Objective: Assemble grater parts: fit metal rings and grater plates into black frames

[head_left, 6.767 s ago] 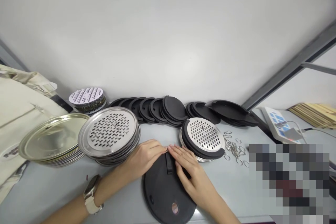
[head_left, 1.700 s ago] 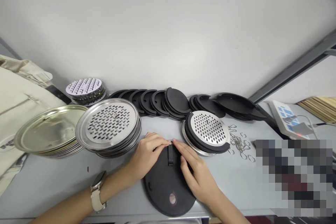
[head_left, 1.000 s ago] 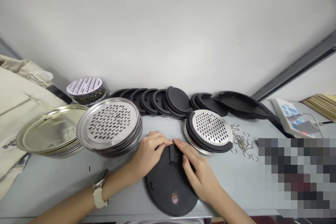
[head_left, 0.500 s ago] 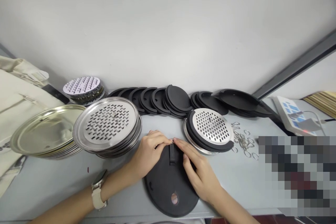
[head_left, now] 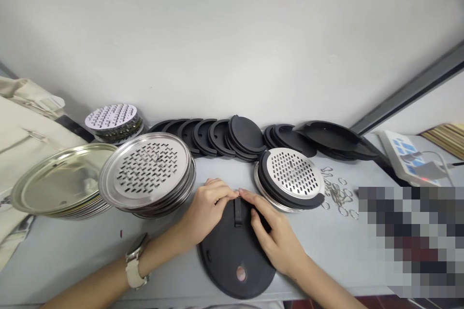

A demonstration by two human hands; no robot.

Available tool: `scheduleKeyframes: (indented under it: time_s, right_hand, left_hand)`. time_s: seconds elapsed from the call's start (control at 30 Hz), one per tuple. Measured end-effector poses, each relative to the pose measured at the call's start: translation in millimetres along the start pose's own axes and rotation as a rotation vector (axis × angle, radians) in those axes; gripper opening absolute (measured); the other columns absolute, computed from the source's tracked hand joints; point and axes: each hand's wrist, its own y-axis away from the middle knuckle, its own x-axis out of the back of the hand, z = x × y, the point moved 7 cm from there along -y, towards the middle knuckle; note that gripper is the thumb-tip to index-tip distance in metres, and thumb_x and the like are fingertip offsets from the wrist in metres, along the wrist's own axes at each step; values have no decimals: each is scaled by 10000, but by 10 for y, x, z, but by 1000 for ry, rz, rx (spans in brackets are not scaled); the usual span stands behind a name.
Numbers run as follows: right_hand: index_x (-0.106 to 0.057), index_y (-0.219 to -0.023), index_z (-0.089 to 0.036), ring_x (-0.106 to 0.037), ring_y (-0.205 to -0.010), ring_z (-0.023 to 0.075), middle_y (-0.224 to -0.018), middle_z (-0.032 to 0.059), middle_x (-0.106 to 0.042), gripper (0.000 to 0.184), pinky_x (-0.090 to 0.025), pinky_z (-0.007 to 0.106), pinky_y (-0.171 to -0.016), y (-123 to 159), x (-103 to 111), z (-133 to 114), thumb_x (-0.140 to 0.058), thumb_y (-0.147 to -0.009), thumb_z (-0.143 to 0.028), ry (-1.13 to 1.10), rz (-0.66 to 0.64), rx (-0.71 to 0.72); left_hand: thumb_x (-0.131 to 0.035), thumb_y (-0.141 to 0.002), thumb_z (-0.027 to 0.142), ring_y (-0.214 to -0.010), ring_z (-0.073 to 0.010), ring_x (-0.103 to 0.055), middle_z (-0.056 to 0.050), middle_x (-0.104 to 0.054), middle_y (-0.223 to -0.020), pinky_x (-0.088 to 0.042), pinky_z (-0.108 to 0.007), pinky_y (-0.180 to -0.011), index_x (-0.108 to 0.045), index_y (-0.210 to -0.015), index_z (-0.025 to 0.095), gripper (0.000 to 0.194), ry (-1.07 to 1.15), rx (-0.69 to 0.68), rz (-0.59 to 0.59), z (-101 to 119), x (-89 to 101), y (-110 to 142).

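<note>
Black disc [head_left: 232, 248], likely light, stiff; rim [head_left: 237, 295] best for holding. My left hand [head_left: 207, 210] is narrowed, right hand [head_left: 277, 234] nearly straight, fingertips at its top (grip hidden, can't tell).

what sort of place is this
Probably a small assembly workshop, judging by the stacked perforated metal discs, the row of round black parts and the scattered metal rings.

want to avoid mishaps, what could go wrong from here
The round black plastic-looking disc might slide off, since it lies near the front edge of the smooth grey table. The bare left hand could knock the nearby stack of round silver metal graters. The bare right hand might bump the round, perforated silver metal plate just beyond it.
</note>
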Motion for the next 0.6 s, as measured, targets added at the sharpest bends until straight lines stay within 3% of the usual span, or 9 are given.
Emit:
scheduleKeyframes:
  time_s: [0.6]
  right_hand:
    - [-506, -1347, -211, -506, -1268, 215, -1350, 83, -563, 416, -407, 422, -1087, 21, 4, 25, -380, -953, -171, -10, 13, 17]
  left_hand:
    - [-558, -828, 5, -774, -134, -630, 8, -701, -787, -468, -266, -762, -679, -758, 191, 233, 42, 67, 10, -29, -5, -9]
